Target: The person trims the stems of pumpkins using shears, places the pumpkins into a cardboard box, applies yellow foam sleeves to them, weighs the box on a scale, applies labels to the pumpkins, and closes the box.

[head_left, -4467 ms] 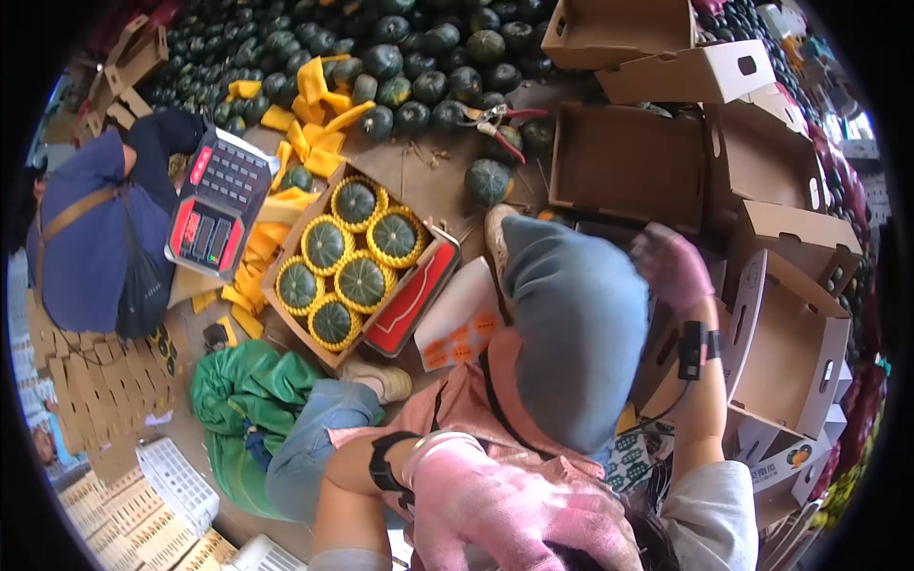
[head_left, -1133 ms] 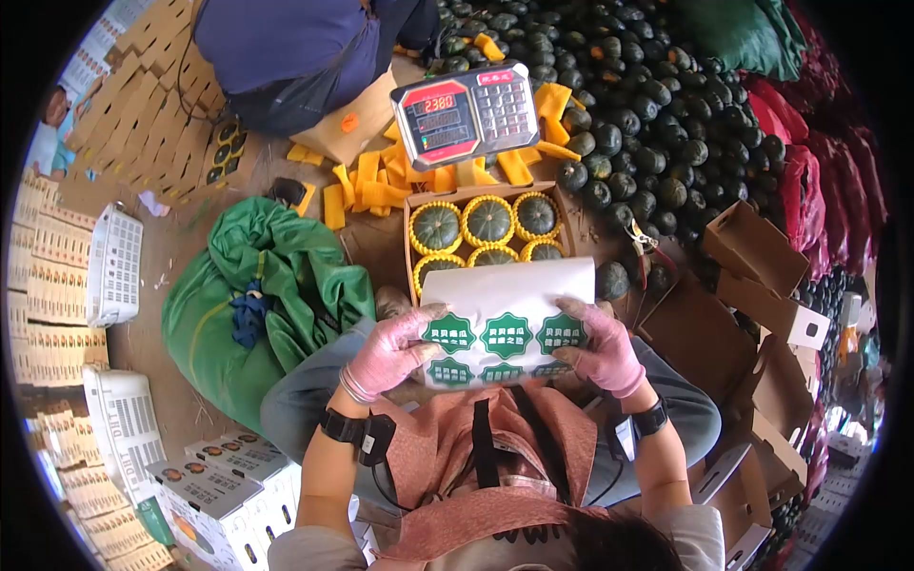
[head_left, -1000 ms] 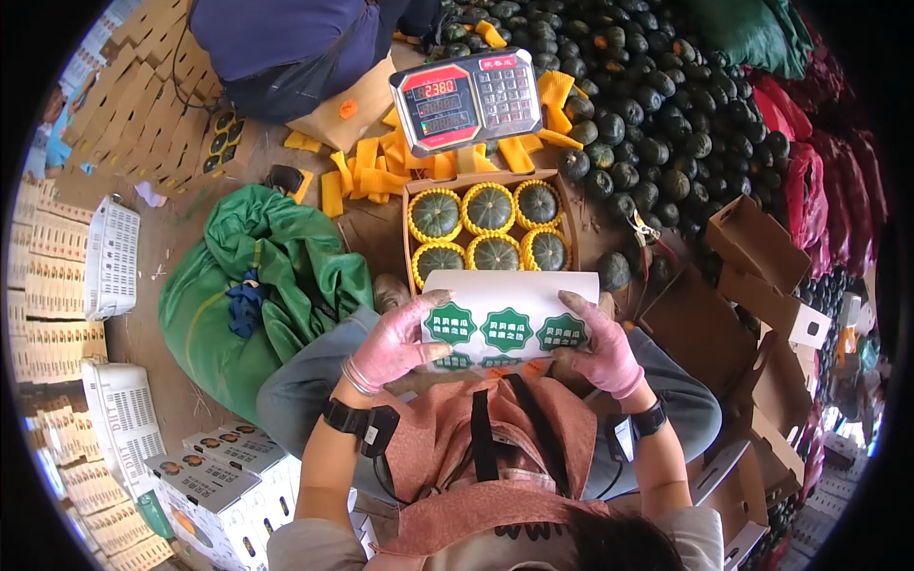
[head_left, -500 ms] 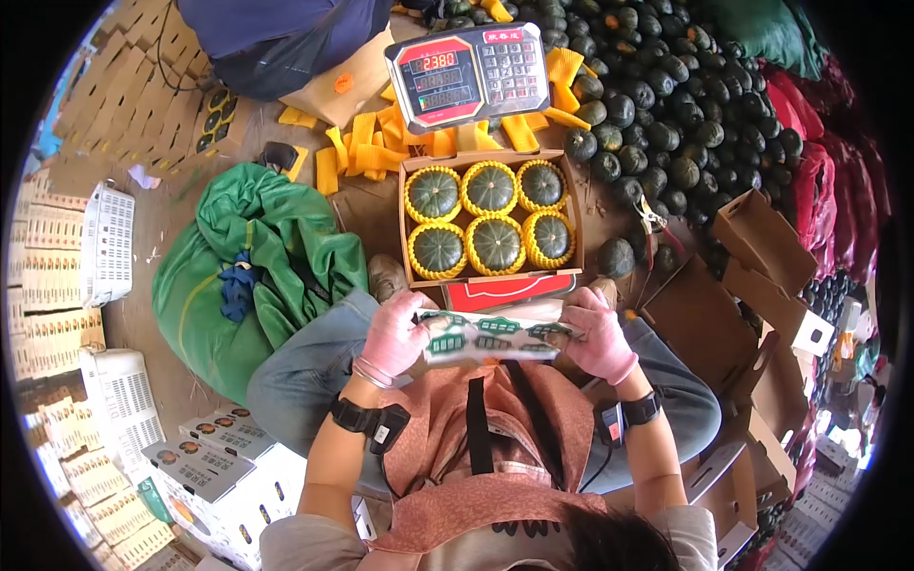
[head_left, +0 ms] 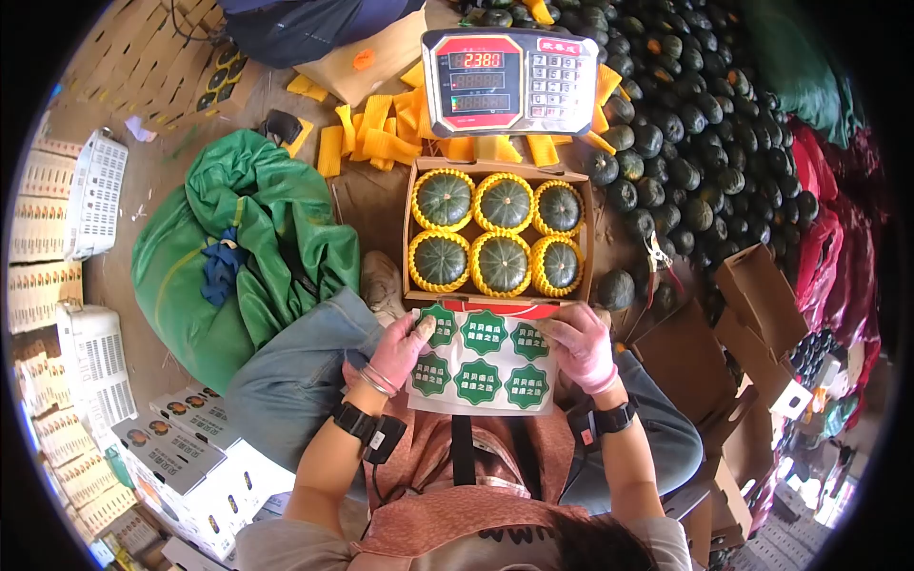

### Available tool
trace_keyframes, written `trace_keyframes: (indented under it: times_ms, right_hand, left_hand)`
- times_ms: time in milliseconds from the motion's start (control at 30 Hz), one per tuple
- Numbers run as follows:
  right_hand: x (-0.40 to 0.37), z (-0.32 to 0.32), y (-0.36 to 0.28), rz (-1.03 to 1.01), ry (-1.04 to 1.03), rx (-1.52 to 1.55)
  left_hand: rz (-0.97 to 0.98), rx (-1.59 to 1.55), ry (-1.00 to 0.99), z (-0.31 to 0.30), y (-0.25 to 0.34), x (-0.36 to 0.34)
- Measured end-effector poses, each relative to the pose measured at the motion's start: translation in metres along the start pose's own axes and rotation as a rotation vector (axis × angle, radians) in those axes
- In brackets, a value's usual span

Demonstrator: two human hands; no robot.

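A white sheet of green stickers (head_left: 479, 380) with white lettering faces up in front of my lap. My left hand (head_left: 398, 352), in a pink glove, pinches its upper left edge between thumb and fingers. Its upper right edge is gripped by my right hand (head_left: 581, 347), also gloved in pink. Just beyond the sheet stands an open cardboard box (head_left: 586, 238). In it several dark green pumpkins (head_left: 502, 265) sit in two rows, each in a yellow foam net. The sheet overlaps the near side of the box, partly hiding the red panel there.
Behind the box is a digital scale display (head_left: 509, 81) reading 2380, with yellow foam nets (head_left: 381, 143) scattered around. Loose pumpkins (head_left: 685, 124) pile up at the back right. A green sack (head_left: 190, 285) lies left, cut cardboard boxes (head_left: 685, 352) right, and pliers (head_left: 655, 257) near the pile.
The sheet has been tilted from nearly edge-on to flat, so its stickers now face me. Both hands still hold it. The view has shifted slightly.
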State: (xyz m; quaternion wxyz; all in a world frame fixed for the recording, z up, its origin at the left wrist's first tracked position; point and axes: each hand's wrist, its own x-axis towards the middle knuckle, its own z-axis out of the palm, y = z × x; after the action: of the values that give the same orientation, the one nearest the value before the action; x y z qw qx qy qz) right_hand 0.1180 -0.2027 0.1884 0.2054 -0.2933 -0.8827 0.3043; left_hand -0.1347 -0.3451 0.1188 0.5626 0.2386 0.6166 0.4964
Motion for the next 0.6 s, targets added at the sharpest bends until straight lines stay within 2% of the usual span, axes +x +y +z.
trace_keyframes:
  times_ms: [33, 100, 167, 200, 233, 300, 367, 433, 500, 600]
  right_hand:
    - [0.004, -0.002, 0.003, -0.077, 0.004, -0.073]
    - [0.012, 0.001, 0.018, -0.058, -0.041, 0.232]
    - [0.02, 0.026, 0.047, 0.18, -0.079, 0.899]
    - [0.03, 0.039, 0.062, 0.382, -0.038, 1.068]
    - [0.045, 0.046, 0.066, 0.545, -0.005, 0.778]
    - [0.069, 0.07, 0.088, 0.582, -0.043, 0.549]
    - [0.071, 0.095, 0.122, 0.586, -0.024, 0.439]
    - [0.083, 0.097, 0.122, 0.578, -0.051, 0.337]
    - [0.089, 0.095, 0.122, 0.602, -0.09, 0.16]
    - [0.1, 0.098, 0.121, 0.588, -0.138, 0.08]
  left_hand:
    - [-0.061, -0.019, 0.019, 0.0, -0.008, 0.003]
    - [-0.124, -0.046, 0.045, -0.001, -0.022, 0.011]
    - [-0.044, 0.062, 0.079, -0.01, -0.027, 0.022]
    - [-0.064, 0.12, 0.12, -0.013, -0.02, 0.023]
    - [-0.069, 0.113, 0.124, -0.017, -0.017, 0.024]
    - [-0.15, 0.265, 0.052, -0.025, -0.016, 0.025]
    - [-0.087, 0.236, 0.076, -0.028, -0.039, 0.027]
    - [0.1, 0.383, 0.076, -0.032, -0.044, 0.029]
    - [0.083, 0.292, -0.014, -0.033, -0.048, 0.032]
    - [0.082, 0.305, -0.026, -0.032, -0.053, 0.031]
